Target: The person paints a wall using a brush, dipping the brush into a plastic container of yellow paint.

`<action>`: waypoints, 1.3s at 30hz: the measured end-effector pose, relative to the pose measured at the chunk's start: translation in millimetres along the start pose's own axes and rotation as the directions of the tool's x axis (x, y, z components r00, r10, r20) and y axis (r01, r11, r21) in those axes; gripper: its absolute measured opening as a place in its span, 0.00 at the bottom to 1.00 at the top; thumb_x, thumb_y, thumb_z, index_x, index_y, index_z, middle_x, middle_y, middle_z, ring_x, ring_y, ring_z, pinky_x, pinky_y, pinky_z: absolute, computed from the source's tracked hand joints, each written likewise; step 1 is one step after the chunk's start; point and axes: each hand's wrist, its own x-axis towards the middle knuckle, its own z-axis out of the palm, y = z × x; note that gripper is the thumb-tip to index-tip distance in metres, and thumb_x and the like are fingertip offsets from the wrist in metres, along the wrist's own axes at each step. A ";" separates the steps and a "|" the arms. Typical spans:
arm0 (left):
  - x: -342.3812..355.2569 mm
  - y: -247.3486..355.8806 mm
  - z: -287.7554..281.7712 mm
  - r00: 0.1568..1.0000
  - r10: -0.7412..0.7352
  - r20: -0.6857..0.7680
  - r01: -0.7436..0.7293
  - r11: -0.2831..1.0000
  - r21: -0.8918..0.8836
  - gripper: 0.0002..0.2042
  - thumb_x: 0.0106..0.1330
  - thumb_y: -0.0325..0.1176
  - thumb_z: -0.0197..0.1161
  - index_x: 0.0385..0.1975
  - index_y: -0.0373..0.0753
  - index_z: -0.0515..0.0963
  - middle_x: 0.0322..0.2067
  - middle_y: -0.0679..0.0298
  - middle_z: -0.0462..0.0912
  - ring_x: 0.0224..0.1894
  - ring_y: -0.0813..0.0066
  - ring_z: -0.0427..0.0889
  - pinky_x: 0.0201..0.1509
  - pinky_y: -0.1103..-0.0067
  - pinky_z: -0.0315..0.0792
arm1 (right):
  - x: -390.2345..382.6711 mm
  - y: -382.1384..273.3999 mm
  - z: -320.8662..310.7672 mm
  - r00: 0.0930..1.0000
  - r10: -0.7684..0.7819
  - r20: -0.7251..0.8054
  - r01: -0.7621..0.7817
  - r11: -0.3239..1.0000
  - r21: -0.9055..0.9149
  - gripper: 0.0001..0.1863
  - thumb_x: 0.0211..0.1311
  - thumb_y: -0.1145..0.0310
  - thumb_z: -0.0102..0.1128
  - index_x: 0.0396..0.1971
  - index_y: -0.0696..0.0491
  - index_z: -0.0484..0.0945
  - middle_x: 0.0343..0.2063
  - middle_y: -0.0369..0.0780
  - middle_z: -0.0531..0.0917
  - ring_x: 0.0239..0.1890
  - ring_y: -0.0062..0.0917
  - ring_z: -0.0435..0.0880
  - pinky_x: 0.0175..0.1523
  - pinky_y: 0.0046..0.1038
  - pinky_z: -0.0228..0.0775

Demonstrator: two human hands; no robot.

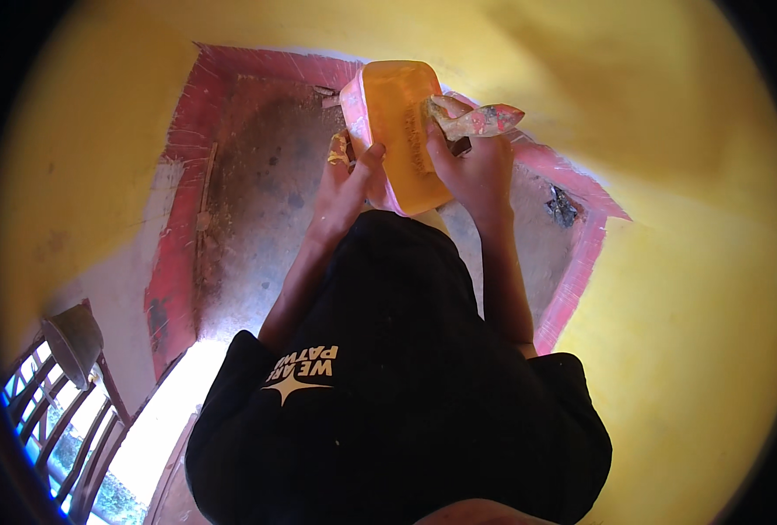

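Note:
My left hand grips the near left side of a rectangular plastic tub, its thumb over the rim. The tub is pinkish and paint-smeared outside, coated with yellow-orange paint inside, and held in front of my body. A yellow-smeared patch shows beside my left fingers; I cannot tell what it is. On the tub's right, my right hand is closed round a paintbrush. Red and pale paint stains the brush's handle, which points right. Its bristle end is at the tub's inside, partly hidden by my fingers.
Yellow walls surround me, with a pink-red painted band along their foot. A dark crumpled scrap lies on the stained grey floor at right. At lower left are a bright opening, wooden bars and a grey bowl-shaped thing.

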 end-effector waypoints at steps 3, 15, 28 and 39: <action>1.5 -1.3 -0.7 1.000 -0.007 0.004 0.007 1.000 -0.007 0.20 0.71 0.38 0.58 0.55 0.31 0.64 0.49 0.58 0.75 0.51 0.75 0.74 0.55 0.77 0.69 | 0.4 -3.9 -4.2 0.999 0.036 -0.009 -0.036 0.998 0.043 0.15 0.55 0.61 0.65 0.39 0.54 0.82 0.26 0.42 0.84 0.27 0.34 0.84 0.33 0.32 0.75; 2.5 1.9 -1.1 0.998 -0.066 0.021 0.065 0.997 0.049 0.21 0.71 0.43 0.56 0.53 0.32 0.64 0.46 0.59 0.75 0.46 0.77 0.76 0.47 0.80 0.73 | -7.6 18.4 -15.3 0.942 0.247 -0.227 -0.112 0.868 0.483 0.14 0.60 0.71 0.62 0.45 0.61 0.79 0.34 0.38 0.82 0.31 0.22 0.81 0.37 0.26 0.74; -1.3 -11.4 -8.7 0.998 -0.022 0.051 0.008 0.965 0.261 0.29 0.68 0.51 0.48 0.61 0.35 0.61 0.51 0.54 0.73 0.51 0.66 0.77 0.44 0.70 0.78 | -33.5 72.5 4.2 0.722 0.632 0.283 -0.373 0.010 0.928 0.16 0.68 0.62 0.54 0.51 0.54 0.75 0.38 0.32 0.82 0.35 0.18 0.81 0.34 0.23 0.73; 15.8 -27.9 -21.7 0.995 -0.045 0.087 0.021 0.967 0.256 0.32 0.69 0.57 0.53 0.65 0.40 0.60 0.54 0.57 0.73 0.53 0.65 0.76 0.44 0.69 0.79 | 7.5 116.3 -18.1 0.762 0.646 0.051 -0.202 0.162 0.966 0.17 0.65 0.61 0.59 0.51 0.50 0.75 0.43 0.31 0.81 0.38 0.18 0.81 0.32 0.23 0.73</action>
